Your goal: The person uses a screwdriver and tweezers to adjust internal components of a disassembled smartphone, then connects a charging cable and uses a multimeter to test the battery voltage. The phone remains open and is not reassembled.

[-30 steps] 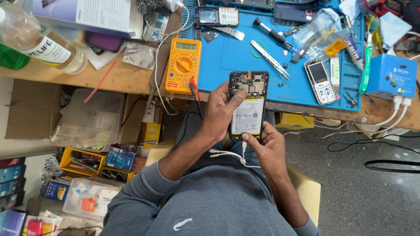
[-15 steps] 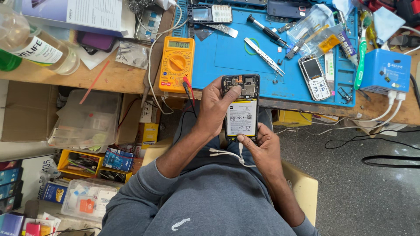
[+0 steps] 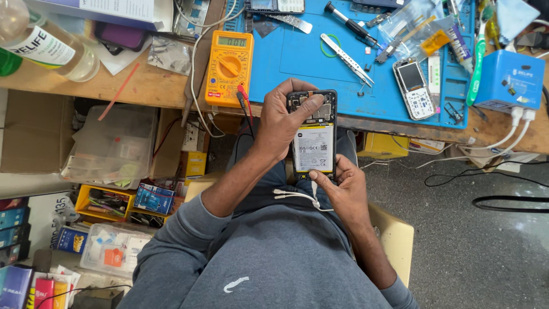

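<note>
Left hand (image 3: 280, 123) wraps the upper edge of the opened smartphone (image 3: 313, 134), thumb pressed over the exposed circuit board at the top. Right hand (image 3: 340, 186) grips the phone's lower end, thumb lying on the bottom edge just under the white battery (image 3: 313, 147). The phone hangs face down between both hands, above the lap, just short of the bench edge. Right beyond the left hand, an orange multimeter (image 3: 229, 67) with red and black probes. Ahead of both hands, the blue work mat (image 3: 297, 57) carries metal tweezers (image 3: 346, 57), a screwdriver (image 3: 350, 26) and a small keypad phone (image 3: 414, 88). Far off past the right hand, a blue box (image 3: 509, 80).
</note>
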Tool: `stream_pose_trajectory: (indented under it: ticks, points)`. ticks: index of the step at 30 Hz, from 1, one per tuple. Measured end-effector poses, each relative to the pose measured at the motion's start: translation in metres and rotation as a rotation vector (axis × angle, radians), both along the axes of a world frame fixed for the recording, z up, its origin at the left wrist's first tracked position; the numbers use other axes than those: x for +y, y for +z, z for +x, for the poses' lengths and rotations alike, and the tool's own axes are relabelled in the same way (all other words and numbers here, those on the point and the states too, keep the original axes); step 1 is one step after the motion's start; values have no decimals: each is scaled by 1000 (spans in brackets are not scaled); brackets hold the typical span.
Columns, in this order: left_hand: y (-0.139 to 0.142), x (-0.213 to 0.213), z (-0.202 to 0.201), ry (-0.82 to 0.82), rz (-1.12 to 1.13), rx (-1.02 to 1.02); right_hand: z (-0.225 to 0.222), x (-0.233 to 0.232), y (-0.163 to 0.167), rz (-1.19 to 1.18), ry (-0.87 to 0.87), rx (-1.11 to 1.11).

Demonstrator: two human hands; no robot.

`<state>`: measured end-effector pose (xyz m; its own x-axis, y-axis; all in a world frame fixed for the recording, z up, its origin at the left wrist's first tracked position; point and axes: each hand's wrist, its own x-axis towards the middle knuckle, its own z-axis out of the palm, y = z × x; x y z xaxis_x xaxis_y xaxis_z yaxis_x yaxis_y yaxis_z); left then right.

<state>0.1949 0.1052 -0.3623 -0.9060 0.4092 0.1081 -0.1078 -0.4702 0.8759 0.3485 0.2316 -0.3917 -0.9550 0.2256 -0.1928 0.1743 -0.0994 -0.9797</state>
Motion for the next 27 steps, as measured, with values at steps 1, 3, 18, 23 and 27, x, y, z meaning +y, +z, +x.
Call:
stream_pose_trajectory:
  ticks: [1, 3, 18, 23, 27]
  points:
    - [-1, -1, 2, -23, -6, -4, 3, 1, 1, 10, 4, 16]
    - [-4, -3, 9, -32, -69, 16, 8, 5, 2, 31, 8, 49]
    - [-4, 15, 79, 125, -6, 64, 58, 51, -9, 115, 196, 227]
    - [1, 21, 123, -54, 116, 119, 91, 63, -32, 1, 238, 311]
    - [3, 29, 169, -324, 362, 9, 129, 78, -43, -94, 286, 324]
